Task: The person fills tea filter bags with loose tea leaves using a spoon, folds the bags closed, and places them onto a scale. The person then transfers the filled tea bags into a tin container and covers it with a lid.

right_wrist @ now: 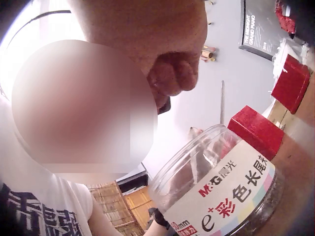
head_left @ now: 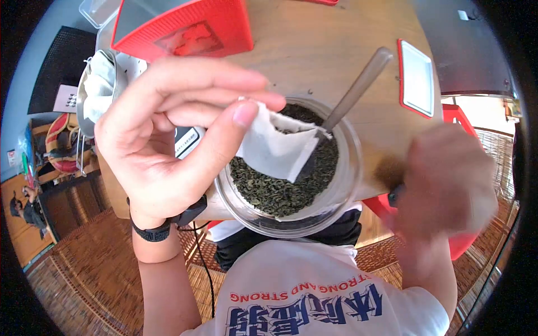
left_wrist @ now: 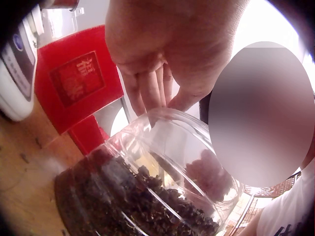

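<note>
In the head view my left hand (head_left: 162,123) pinches a small white tea bag (head_left: 277,143) by its top edge, between thumb and fingers. Dark leaves show in the bag's mouth. Below it stands a clear plastic jar (head_left: 350,193) holding loose tea leaves (head_left: 280,193). A grey-brown spoon (head_left: 361,84) leans in the jar, its lower end hidden behind the bag. To the right of the jar, my right hand (head_left: 448,179) is motion-blurred. Its fingers (right_wrist: 179,81) are curled in the right wrist view, with a dark patch beside them; I cannot tell whether they hold anything.
A red box (head_left: 185,33) stands behind the left hand. At left, a metal strainer (head_left: 119,78) contains white bags. A white device (head_left: 188,140) lies partly behind the left hand. A red-rimmed white lid (head_left: 417,78) rests at the right table edge, above a red stool (head_left: 462,243).
</note>
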A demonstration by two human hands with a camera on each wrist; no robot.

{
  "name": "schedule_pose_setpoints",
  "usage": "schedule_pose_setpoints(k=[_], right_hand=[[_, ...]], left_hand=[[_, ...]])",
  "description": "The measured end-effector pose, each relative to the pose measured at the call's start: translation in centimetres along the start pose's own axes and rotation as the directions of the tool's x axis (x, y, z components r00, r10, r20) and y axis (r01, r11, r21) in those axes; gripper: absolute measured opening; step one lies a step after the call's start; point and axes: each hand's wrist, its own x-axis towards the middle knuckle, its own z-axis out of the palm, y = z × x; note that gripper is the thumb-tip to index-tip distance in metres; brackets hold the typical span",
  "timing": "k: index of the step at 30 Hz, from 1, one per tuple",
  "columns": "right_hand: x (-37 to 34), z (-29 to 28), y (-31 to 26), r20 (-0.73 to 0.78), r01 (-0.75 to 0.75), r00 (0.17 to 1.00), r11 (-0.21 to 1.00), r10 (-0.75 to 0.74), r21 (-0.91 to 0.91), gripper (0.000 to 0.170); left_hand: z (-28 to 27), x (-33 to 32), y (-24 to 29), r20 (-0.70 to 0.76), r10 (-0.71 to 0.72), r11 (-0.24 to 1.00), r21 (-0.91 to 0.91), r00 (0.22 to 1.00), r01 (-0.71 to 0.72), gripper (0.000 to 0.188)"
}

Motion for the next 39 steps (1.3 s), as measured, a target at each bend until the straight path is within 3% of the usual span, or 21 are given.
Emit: schedule_pose_setpoints(k=[2, 3, 4, 7, 10, 12, 14, 16, 17, 18, 20, 21, 22, 25, 26, 27, 28, 31, 33, 35, 39], right_hand=[[0.6, 0.8, -0.1, -0.159, -0.319, 0.945, 0.908, 0.285, -0.271, 0.024], [1.0, 0.1, -0.4, -0.079, -0.362, 0.931, 0.877, 0.356, -0.316, 0.028], [1.1, 0.1, 0.1, -0.077, -0.31, 0.95, 0.895, 0.302, -0.322, 0.029], [1.1, 0.6, 0.9, -0.167, -0.346, 0.933, 0.924, 0.319, -0.165, 0.026], [0.8, 0.1, 1.7, 0.137, -0.141, 0.985, 0.95, 0.106, 0.278, 0.022], [0.2, -0.8, 2.5, 0.246, -0.041, 0.962, 0.822, -0.121, 0.567, 0.023], [-0.8, -2.3, 3.8, 0.279, -0.016, 0.903, 0.623, -0.327, 0.782, 0.027], [2.0, 1.5, 1.6, 0.27, -0.058, 0.926, 0.606, -0.264, 0.793, 0.025], [1.6, 1.1, 1.4, 0.273, -0.092, 0.936, 0.594, -0.222, 0.799, 0.024], [-0.3, -0.3, -0.3, 0.278, -0.125, 0.943, 0.581, -0.183, 0.805, 0.023], [1.3, 1.1, 0.9, 0.284, -0.181, 0.952, 0.543, -0.111, 0.82, 0.021], [-2.7, -3.7, 1.6, 0.284, -0.2, 0.955, 0.52, -0.086, 0.83, 0.02], [-2.1, -2.9, 1.1, 0.283, -0.216, 0.957, 0.492, -0.066, 0.843, 0.019], [-7.0, -8.1, 0.1, 0.286, -0.255, 0.958, 0.402, -0.018, 0.88, 0.018], [-0.6, -0.8, -0.1, 0.301, -0.278, 0.954, 0.368, -0.004, 0.887, 0.018], [-8.8, -10.4, -0.3, 0.315, -0.298, 0.949, 0.356, 0.01, 0.886, 0.019], [-10.8, -13.3, 0.9, 0.323, -0.312, 0.946, 0.337, 0.024, 0.888, 0.019], [-1.0, -1.4, 0.3, 0.351, -0.355, 0.935, 0.221, 0.056, 0.908, 0.022], [-0.1, -0.2, -0.5, 0.372, -0.375, 0.927, 0.149, 0.05, 0.915, 0.024], [-3.6, -3.6, -2.8, 0.395, -0.396, 0.918, 0.072, 0.022, 0.916, 0.027], [-0.8, -0.2, -0.9, 0.375, -0.371, 0.927, -0.096, 0.022, 0.924, 0.032]], left_hand=[[0.1, 0.1, 0.2, 0.045, -0.026, 1.0, 0.009, 0.999, 0.026, 0.017], [0.2, 0.1, 0.4, 0.043, -0.046, 0.999, 0.002, 0.998, 0.046, 0.018], [0.3, -0.1, 0.5, 0.038, -0.044, 0.999, -0.01, 0.998, 0.044, 0.018], [0.2, 0.2, 0.0, 0.074, -0.055, 0.998, -0.003, 0.996, 0.055, 0.018], [0.2, 0.3, -0.4, 0.081, -0.009, 0.997, -0.075, 0.997, 0.015, 0.019], [0.0, 0.0, -2.3, 0.055, 0.073, 0.995, -0.077, 0.996, -0.069, 0.02], [-0.1, 0.2, -1.4, 0.111, -0.026, 0.998, -0.05, 0.993, 0.032, 0.019], [0.2, 0.7, -2.9, 0.043, 0.112, 0.962, -0.254, 0.993, -0.097, 0.017], [0.5, 0.2, -1.4, -0.003, 0.004, 0.999, -0.038, 1.0, -0.004, 0.018], [-0.3, 0.2, -1.5, 0.082, 0.019, 1.0, 0.013, 0.996, -0.02, 0.02], [-1.0, 0.3, -2.0, 0.136, 0.076, 0.995, 0.057, 0.988, -0.085, 0.023], [-1.1, 0.1, -1.9, 0.111, 0.035, 0.994, 0.101, 0.993, -0.046, 0.024], [-1.4, 0.0, -2.1, 0.112, 0.032, 0.994, 0.101, 0.993, -0.044, 0.024], [-1.9, -0.2, -2.4, 0.083, -0.021, 0.997, 0.077, 0.996, 0.015, 0.024], [-1.4, -0.3, -2.4, 0.065, 0.024, 0.995, 0.097, 0.998, -0.03, 0.024], [-1.1, 0.1, -2.6, 0.053, 0.092, 0.989, 0.113, 0.994, -0.098, 0.024], [-1.1, 0.4, -2.8, 0.048, 0.104, 0.988, 0.111, 0.993, -0.109, 0.024], [-1.1, 0.0, -2.3, 0.058, 0.019, 0.998, 0.056, 0.998, -0.023, 0.023], [-0.3, 0.1, -1.8, 0.03, -0.004, 1.0, 0.003, 1.0, 0.004, 0.022], [-0.1, 0.1, -1.6, -0.009, -0.026, 0.999, -0.034, 1.0, 0.026, 0.02], [-0.1, 0.6, -2.0, 0.075, -0.059, 0.986, -0.154, 0.995, 0.07, 0.02]])
